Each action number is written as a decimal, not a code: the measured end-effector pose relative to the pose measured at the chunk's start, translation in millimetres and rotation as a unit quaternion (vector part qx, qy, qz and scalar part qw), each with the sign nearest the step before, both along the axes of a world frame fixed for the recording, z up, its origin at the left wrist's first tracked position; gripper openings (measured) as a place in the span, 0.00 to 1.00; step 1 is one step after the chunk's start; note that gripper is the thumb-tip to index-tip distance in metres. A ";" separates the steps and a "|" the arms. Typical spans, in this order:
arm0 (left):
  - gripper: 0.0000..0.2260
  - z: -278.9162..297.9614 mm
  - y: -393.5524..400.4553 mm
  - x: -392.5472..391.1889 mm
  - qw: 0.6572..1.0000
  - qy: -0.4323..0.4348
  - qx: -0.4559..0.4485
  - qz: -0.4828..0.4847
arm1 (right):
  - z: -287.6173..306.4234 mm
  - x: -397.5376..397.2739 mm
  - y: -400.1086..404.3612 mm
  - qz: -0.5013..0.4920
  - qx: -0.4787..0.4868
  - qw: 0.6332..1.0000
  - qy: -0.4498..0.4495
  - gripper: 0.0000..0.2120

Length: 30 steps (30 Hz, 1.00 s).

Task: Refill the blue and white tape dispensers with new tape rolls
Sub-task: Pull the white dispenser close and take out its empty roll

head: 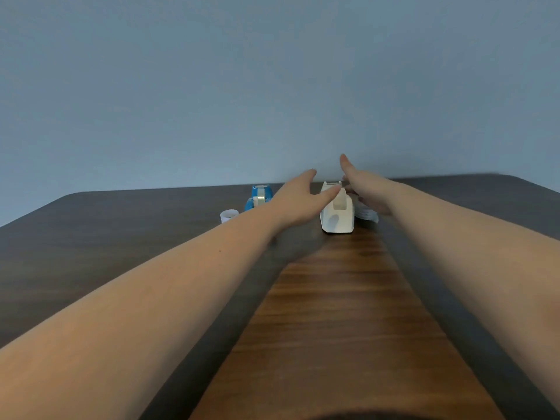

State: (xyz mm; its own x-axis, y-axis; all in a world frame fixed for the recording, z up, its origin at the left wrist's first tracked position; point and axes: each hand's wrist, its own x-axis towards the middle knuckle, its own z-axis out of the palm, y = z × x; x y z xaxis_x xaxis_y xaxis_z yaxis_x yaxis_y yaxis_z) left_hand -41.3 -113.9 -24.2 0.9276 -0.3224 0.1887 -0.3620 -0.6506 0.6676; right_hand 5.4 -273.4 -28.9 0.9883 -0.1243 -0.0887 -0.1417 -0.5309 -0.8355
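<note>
A white tape dispenser (338, 215) stands near the far edge of the wooden table (339, 313). My left hand (298, 200) is stretched out just left of it, fingers apart, thumb tip touching or nearly touching its upper left side. My right hand (362, 184) reaches past its right side, fingers extended and holding nothing. A blue tape dispenser (258, 197) with a tape roll in it stands further left, partly hidden by my left hand. A small white roll (228, 215) lies left of the blue one.
A pale wrapped bundle (368, 214), partly hidden under my right hand, lies right of the white dispenser. A plain blue-grey wall rises directly behind the table's far edge. The table's far corners are rounded.
</note>
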 end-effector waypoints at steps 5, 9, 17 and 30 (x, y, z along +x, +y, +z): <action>0.22 -4.7 -12.7 -12.6 0.998 0.059 -0.001 -0.024 | 0.6 5.1 -4.1 0.001 -0.038 0.999 0.000 0.43; 0.14 -9.4 -17.6 -14.4 1.000 0.021 0.022 0.000 | 1.3 -1.7 -10.3 0.023 -0.076 0.997 -0.018 0.39; 0.35 -15.5 -7.8 -30.6 0.996 0.006 0.081 0.047 | -0.5 -43.9 -9.1 0.029 -0.140 0.985 -0.094 0.36; 0.27 -16.2 53.7 -71.5 0.994 0.072 0.014 -0.086 | -21.7 -126.8 9.8 0.088 -0.101 0.978 -0.163 0.17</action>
